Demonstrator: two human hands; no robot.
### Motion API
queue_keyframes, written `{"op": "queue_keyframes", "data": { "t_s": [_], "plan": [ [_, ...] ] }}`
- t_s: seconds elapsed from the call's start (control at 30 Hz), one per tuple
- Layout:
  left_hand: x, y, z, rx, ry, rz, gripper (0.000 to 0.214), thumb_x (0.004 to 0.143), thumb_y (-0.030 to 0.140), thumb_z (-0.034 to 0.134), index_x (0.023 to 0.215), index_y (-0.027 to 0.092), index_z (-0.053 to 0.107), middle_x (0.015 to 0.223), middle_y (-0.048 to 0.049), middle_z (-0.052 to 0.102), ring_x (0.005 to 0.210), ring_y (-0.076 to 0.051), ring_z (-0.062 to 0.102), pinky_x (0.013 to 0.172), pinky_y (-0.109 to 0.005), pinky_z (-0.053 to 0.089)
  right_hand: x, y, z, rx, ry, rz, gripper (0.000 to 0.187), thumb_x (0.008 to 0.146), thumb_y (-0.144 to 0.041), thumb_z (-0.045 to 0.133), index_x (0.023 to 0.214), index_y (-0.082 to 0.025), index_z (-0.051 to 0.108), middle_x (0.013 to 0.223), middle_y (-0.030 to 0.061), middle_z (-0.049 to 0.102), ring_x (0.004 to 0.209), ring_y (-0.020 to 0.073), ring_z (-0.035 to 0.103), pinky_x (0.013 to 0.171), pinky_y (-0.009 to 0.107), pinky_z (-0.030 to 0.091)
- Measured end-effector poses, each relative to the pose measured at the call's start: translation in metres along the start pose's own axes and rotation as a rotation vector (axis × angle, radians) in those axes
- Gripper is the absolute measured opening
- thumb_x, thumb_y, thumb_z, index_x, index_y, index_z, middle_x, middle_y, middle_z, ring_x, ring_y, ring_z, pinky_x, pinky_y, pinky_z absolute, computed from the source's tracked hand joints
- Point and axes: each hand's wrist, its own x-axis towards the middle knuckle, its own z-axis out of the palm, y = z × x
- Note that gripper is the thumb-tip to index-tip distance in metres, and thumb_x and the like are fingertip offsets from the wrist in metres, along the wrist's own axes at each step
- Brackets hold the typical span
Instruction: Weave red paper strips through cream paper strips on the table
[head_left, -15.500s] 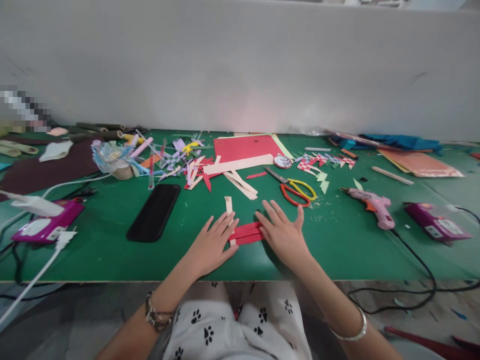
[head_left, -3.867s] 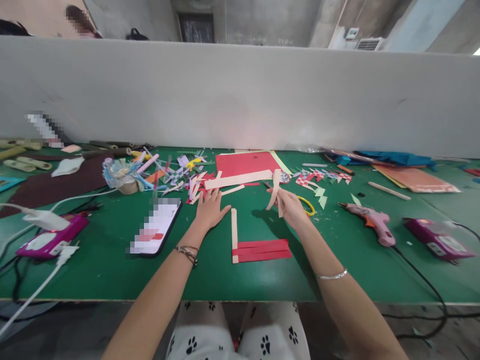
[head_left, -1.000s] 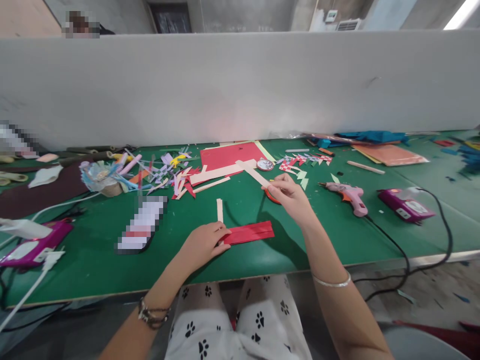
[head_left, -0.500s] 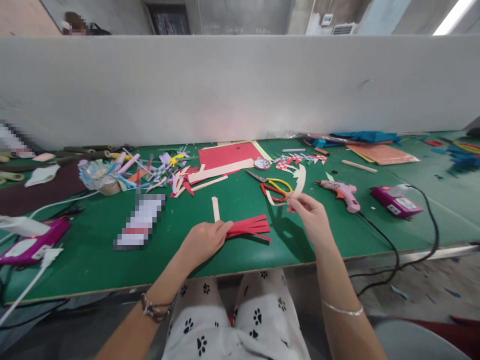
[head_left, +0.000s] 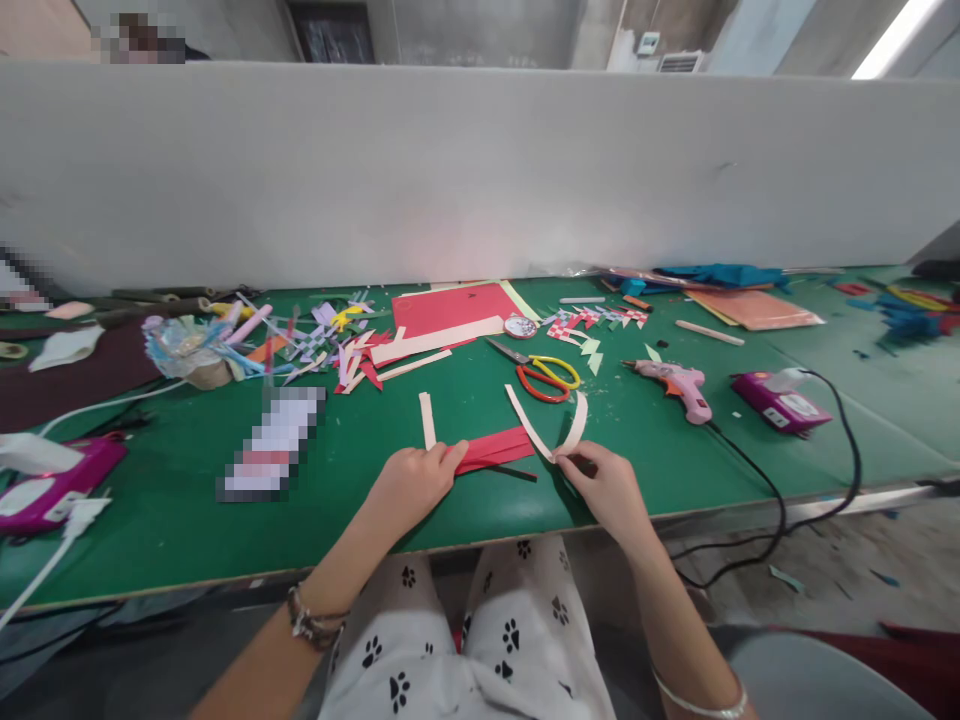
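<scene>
My left hand point(head_left: 409, 482) lies closed on the left end of a bundle of red paper strips point(head_left: 495, 447), pinning it to the green table point(head_left: 187, 500). A cream strip point(head_left: 427, 420) runs away from the bundle's left end. My right hand point(head_left: 604, 485) pinches two cream paper strips point(head_left: 551, 432) that fan upward from its fingertips, just right of the red strips.
Red-and-yellow scissors point(head_left: 544, 375) lie behind the strips. A pink glue gun point(head_left: 675, 385) and a purple box point(head_left: 780, 400) sit to the right, cables trailing off the edge. A phone point(head_left: 274, 440) lies left. Paper scraps point(head_left: 330, 345) and a red sheet point(head_left: 454, 305) sit further back.
My right hand has come down toward the table edge with the cream strips, from near the scissors to beside the red strips. My left hand stays on the red strips.
</scene>
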Motion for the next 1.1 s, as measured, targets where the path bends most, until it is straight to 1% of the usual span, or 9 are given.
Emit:
{"op": "queue_keyframes", "data": {
  "t_s": [0.13, 0.2, 0.3, 0.47, 0.67, 0.73, 0.9, 1.0, 1.1],
  "plan": [
    [0.003, 0.002, -0.005, -0.056, -0.034, -0.038, 0.015, 0.076, 0.011, 0.043, 0.081, 0.016, 0.057, 0.061, -0.0011, 0.057, 0.05, -0.013, 0.057, 0.043, -0.022, 0.036, -0.002, -0.005, 0.002, -0.177, -0.006, -0.061, 0.018, 0.073, -0.023, 0.045, 0.066, -0.018, 0.061, 0.075, 0.0052, 0.064, 0.065, 0.017, 0.058, 0.06, 0.027, 0.043],
    [0.004, 0.003, -0.006, -0.066, -0.056, -0.044, 0.016, 0.076, 0.01, 0.042, 0.073, 0.015, 0.056, 0.06, -0.0021, 0.057, 0.05, -0.014, 0.057, 0.044, -0.022, 0.036, -0.002, -0.005, 0.002, -0.203, -0.03, -0.103, 0.017, 0.073, -0.019, 0.045, 0.068, -0.018, 0.061, 0.077, 0.0056, 0.064, 0.069, 0.0177, 0.059, 0.063, 0.027, 0.043],
    [0.004, 0.004, -0.007, -0.076, -0.072, -0.062, 0.019, 0.076, 0.007, 0.04, 0.068, 0.014, 0.056, 0.061, -0.0036, 0.057, 0.051, -0.014, 0.057, 0.043, -0.022, 0.035, -0.003, -0.004, 0.003, -0.255, -0.069, -0.161, 0.016, 0.073, -0.016, 0.046, 0.071, -0.018, 0.062, 0.083, 0.0068, 0.064, 0.078, 0.02, 0.057, 0.068, 0.03, 0.044],
    [0.003, 0.003, -0.008, -0.112, -0.097, -0.124, 0.021, 0.078, 0.01, 0.039, 0.07, 0.015, 0.058, 0.061, -0.0038, 0.058, 0.05, -0.015, 0.057, 0.041, -0.022, 0.031, -0.007, -0.005, 0.004, -0.262, -0.133, -0.196, 0.018, 0.076, -0.014, 0.043, 0.073, -0.018, 0.061, 0.085, 0.0068, 0.063, 0.079, 0.0193, 0.056, 0.07, 0.03, 0.043],
    [0.003, 0.004, -0.007, -0.17, -0.107, -0.252, 0.025, 0.083, 0.019, 0.035, 0.077, 0.016, 0.06, 0.066, -0.0042, 0.063, 0.052, -0.017, 0.059, 0.041, -0.023, 0.03, -0.006, -0.014, 0.005, -0.225, -0.209, -0.182, 0.017, 0.076, -0.014, 0.042, 0.074, -0.018, 0.059, 0.082, 0.0061, 0.062, 0.076, 0.018, 0.055, 0.068, 0.029, 0.042],
    [0.003, 0.005, -0.007, -0.184, -0.123, -0.292, 0.026, 0.083, 0.02, 0.035, 0.078, 0.017, 0.06, 0.066, -0.004, 0.063, 0.053, -0.017, 0.059, 0.041, -0.022, 0.029, -0.005, -0.017, 0.003, -0.243, -0.214, -0.173, 0.016, 0.076, -0.015, 0.042, 0.073, -0.018, 0.058, 0.079, 0.0055, 0.061, 0.073, 0.0174, 0.055, 0.066, 0.027, 0.042],
    [0.004, 0.005, -0.007, -0.199, -0.148, -0.37, 0.025, 0.082, 0.021, 0.035, 0.08, 0.017, 0.06, 0.065, -0.0033, 0.065, 0.054, -0.017, 0.06, 0.041, -0.022, 0.027, -0.007, -0.021, -0.001, -0.445, -0.133, -0.137, 0.016, 0.074, -0.015, 0.041, 0.061, -0.018, 0.05, 0.064, 0.0041, 0.055, 0.06, 0.016, 0.051, 0.055, 0.025, 0.036],
    [0.003, 0.005, -0.006, -0.208, -0.132, -0.395, 0.025, 0.082, 0.022, 0.035, 0.081, 0.018, 0.06, 0.067, -0.0031, 0.066, 0.055, -0.016, 0.06, 0.041, -0.021, 0.028, -0.009, -0.025, 0.0, -0.44, -0.188, -0.154, 0.018, 0.074, -0.014, 0.04, 0.058, -0.018, 0.046, 0.06, 0.0022, 0.052, 0.054, 0.0135, 0.048, 0.051, 0.023, 0.033],
    [0.002, 0.005, -0.005, -0.217, -0.109, -0.406, 0.024, 0.082, 0.022, 0.035, 0.084, 0.018, 0.059, 0.067, -0.0024, 0.066, 0.055, -0.015, 0.06, 0.041, -0.021, 0.029, -0.009, -0.029, 0.004, -0.38, -0.235, -0.124, 0.016, 0.074, -0.014, 0.04, 0.06, -0.018, 0.047, 0.062, 0.0021, 0.053, 0.055, 0.0135, 0.048, 0.053, 0.023, 0.033]
  ]
}}
